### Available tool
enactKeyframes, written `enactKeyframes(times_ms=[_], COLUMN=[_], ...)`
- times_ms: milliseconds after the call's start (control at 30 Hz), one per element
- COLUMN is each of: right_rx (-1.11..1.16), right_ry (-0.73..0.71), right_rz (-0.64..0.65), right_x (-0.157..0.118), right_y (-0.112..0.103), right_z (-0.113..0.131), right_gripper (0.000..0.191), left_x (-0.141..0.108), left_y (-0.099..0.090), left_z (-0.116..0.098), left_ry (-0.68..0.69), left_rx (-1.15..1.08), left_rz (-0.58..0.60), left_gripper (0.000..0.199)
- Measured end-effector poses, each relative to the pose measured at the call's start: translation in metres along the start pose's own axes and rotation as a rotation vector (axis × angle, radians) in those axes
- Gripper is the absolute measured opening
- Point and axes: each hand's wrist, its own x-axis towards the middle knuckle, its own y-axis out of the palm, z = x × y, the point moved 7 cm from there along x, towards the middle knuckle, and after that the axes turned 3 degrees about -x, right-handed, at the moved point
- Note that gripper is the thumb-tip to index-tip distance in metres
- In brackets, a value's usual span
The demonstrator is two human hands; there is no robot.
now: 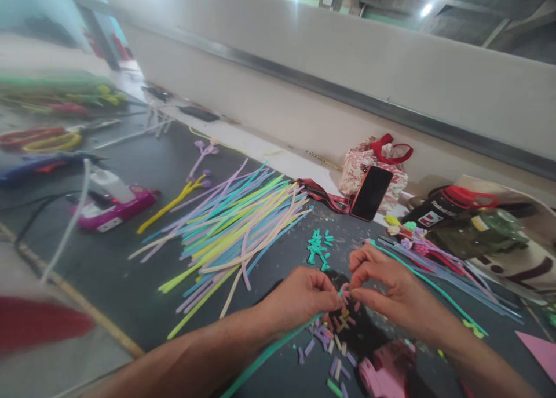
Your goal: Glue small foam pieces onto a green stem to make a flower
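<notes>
Teal, long, thin strip ran under the left forearm up to the left hand, thumb and forefinger pinching its upper end just above the dark grey tabletop. A small, curled pink piece showed at that end. Right hand: fingers bent, thumb and forefinger tips at the pink piece; whether they gripped it, could not tell.

Risks, as judged: the pink piece was tiny and mostly hidden by fingertips, so a loose pinch could have dropped it among the short, mixed-colour cut bits right below, pink ones included, and made it hard to pick out. Strip's long tail hung along the forearm; an elbow snag could have twisted the end out of the pinch. The pink, rounded, plastic-looking device sat near the right forearm, so a low sweep could have bumped it. Same for the 1 small heap of short teal pieces beyond the hands: a careless reach could have scattered it.
</notes>
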Motion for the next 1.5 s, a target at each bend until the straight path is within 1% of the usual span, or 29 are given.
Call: enactKeyframes(times_ms=[200, 333, 567, 900, 1000, 1200, 1400, 1500], right_rx=[-0.062, -0.088, -0.117, -0.191, -0.206, -0.24, -0.258, -0.259], right_ry=[0.003, 0.01, 0.017, 0.008, 0.011, 0.023, 0.017, 0.007], right_rz=[-0.01, 0.002, 0.029, 0.11, 0.13, 0.161, 0.161, 0.161], right_x=[0.0007, 0.0008, 0.0024, 0.0047, 0.0042, 0.0056, 0.006, 0.0064], right_y=[-0.0018, -0.0021, -0.0007, 0.0019, 0.0028, 0.0054, 0.0063, 0.0058], right_z=[0.0031, 0.0029, 0.0015, 0.0049, 0.0054, 0.0037, 0.0023, 0.0034], right_gripper=[0.01, 0.011, 0.012, 0.013, 0.012, 0.012, 0.011, 0.012], left_x=[-0.0008, -0.0014, -0.0011, -0.0014, -0.0019, 0.0005, 0.0013, 0.0023], left_y=[-0.0006, -0.002, -0.0021, -0.0044, -0.0037, -0.0014, -0.0064, -0.0068], left_z=[-0.0008, -0.0013, -0.0011, -0.0012, -0.0022, 0.0007, -0.0035, 0.0004], left_ry=[0.035, 0.052, 0.082, 0.084, 0.079, 0.054, 0.102, 0.061], left_rx=[0.049, 0.11, 0.161, 0.241, 0.226, 0.115, 0.249, 0.229], left_rz=[-0.008, -0.02, -0.007, -0.023, -0.016, 0.019, -0.008, 0.002], left_gripper=[0.012, 0.013, 0.015, 0.018, 0.017, 0.018, 0.02, 0.02])
